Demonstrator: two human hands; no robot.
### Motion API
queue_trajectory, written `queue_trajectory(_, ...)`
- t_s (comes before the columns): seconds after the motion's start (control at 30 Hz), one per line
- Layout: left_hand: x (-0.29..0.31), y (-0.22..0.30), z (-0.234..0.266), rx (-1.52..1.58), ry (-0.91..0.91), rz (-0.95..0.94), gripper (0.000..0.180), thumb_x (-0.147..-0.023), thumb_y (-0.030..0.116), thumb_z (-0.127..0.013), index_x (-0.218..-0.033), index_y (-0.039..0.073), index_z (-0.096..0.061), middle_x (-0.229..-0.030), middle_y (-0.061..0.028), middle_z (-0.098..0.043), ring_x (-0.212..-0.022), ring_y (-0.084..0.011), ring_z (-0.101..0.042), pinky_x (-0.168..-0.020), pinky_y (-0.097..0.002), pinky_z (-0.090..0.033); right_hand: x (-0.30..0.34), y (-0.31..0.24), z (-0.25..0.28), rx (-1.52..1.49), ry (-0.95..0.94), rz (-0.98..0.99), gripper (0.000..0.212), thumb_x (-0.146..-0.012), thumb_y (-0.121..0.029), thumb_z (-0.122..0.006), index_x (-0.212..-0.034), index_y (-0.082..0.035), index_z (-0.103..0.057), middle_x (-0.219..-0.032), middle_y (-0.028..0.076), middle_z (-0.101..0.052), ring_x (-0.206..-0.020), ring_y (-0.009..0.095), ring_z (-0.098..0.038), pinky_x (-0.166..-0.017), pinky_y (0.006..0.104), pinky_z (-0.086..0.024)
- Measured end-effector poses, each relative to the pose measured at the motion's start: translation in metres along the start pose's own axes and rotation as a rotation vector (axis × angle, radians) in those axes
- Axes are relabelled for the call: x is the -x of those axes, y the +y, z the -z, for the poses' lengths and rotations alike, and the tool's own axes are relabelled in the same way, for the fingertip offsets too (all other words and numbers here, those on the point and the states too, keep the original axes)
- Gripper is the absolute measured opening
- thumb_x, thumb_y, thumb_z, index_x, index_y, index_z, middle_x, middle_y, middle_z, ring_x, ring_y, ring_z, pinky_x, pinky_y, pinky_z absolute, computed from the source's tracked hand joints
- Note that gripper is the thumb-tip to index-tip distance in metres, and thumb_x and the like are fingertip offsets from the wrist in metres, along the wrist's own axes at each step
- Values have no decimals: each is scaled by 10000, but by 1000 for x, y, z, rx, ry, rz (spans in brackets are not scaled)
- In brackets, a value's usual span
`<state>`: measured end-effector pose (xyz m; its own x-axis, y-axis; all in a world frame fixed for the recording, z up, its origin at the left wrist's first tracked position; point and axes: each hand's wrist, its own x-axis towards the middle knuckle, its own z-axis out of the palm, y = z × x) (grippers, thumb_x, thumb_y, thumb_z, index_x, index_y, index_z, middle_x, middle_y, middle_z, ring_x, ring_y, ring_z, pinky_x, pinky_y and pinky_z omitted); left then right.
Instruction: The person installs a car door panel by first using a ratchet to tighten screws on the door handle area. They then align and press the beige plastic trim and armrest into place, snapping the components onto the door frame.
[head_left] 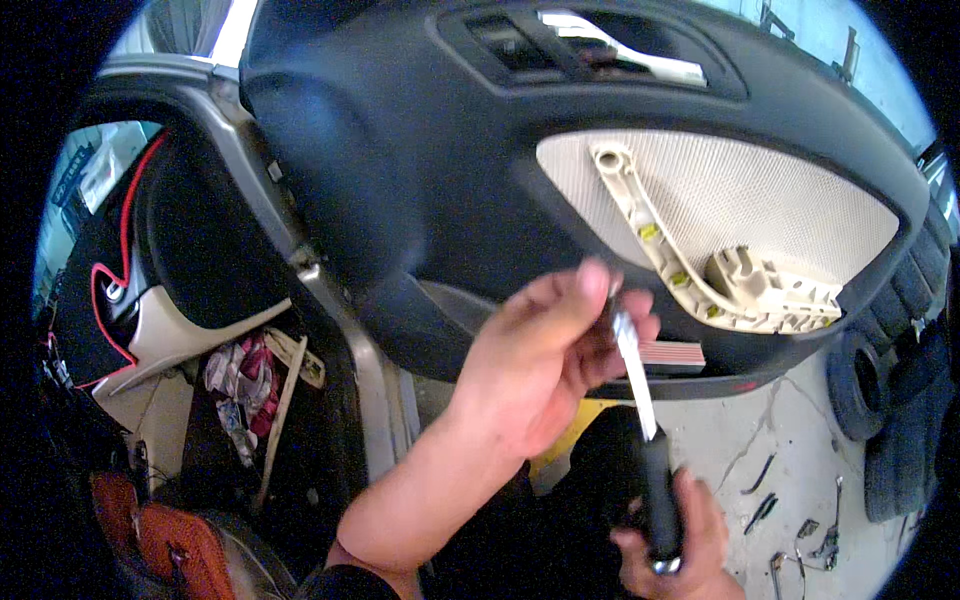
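My right hand point(690, 545) is wrapped round the black handle of a screwdriver point(655, 490), whose bright metal shaft points up and away. Its far end widens into a shiny, socket-like piece. Around that end my left hand point(545, 350) has its thumb and fingers curled, slightly blurred; whether a small part sits between the fingertips I cannot make out. Behind the hands stands a black car door panel point(420, 170) with a cream textured insert point(800, 190). Fixed on the insert is a bare cream pull-handle frame point(655, 240) with yellow clips.
Higher on the panel sits a silver inner door handle point(640, 60). The metal door frame point(340, 310) runs down at left, beside the car interior with crumpled cloth point(245, 385). Tyres point(895, 430) are stacked at right; loose tools point(800, 560) lie on the concrete floor point(720, 470).
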<state>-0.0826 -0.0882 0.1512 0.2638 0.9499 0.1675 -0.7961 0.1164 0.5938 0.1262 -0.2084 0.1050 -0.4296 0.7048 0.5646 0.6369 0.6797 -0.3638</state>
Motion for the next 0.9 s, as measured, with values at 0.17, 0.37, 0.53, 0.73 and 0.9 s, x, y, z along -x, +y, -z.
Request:
queue_trajectory(0.17, -31, 4, -9, -13, -17, -78, 268, -1040, 207, -547, -1158, -14, -645, -1107, -120, -721, -1019, -215, -705, -919, -330, -590, -43, -9, -2, -141, 209, -103, 819, -771, -150, -849, -1419, 123, -430, -1061, 258, -655, -812, 363, -677, -692, 413, -553)
queue_trajectory(0.37, -48, 7, -15, -139, 29, -188, 210, -1027, 131, -542, -1145, -11, -640, -1084, -108, -711, -1017, -205, -685, -925, -333, -545, -80, -16, -18, -106, 383, -156, 666, -880, -138, -778, -1433, 71, -471, -1179, 170, -655, -939, 207, -649, -836, 304, -532)
queue_trajectory(0.53, -58, 7, -15, -201, 7, -228, 234, -1021, 163, -554, -1163, -5, -635, -1076, -99, -720, -999, -201, -676, -922, -326, -529, -97, -14, -28, -55, 488, -111, 603, -904, -111, -753, -1423, 61, -499, -1160, 129, -675, -910, 134, -635, -833, 268, -524)
queue_trajectory(0.73, -67, 10, -11, -140, 13, -179, 225, -1004, 141, -579, -1177, 8, -632, -1060, -104, -718, -957, -194, -670, -903, -300, -520, -115, -17, -31, -85, 465, -216, 585, -884, -79, -760, -1402, 58, -525, -1224, 161, -676, -1018, 167, -650, -913, 292, -510)
queue_trajectory(0.9, -70, 11, -9, -112, 38, -175, 234, -1011, 147, -576, -1194, 11, -629, -1060, -101, -717, -962, -185, -672, -890, -303, -529, -125, -17, -29, -72, 480, -142, 579, -871, -58, -762, -1391, 59, -536, -1243, 168, -675, -1064, 179, -652, -939, 304, -505)
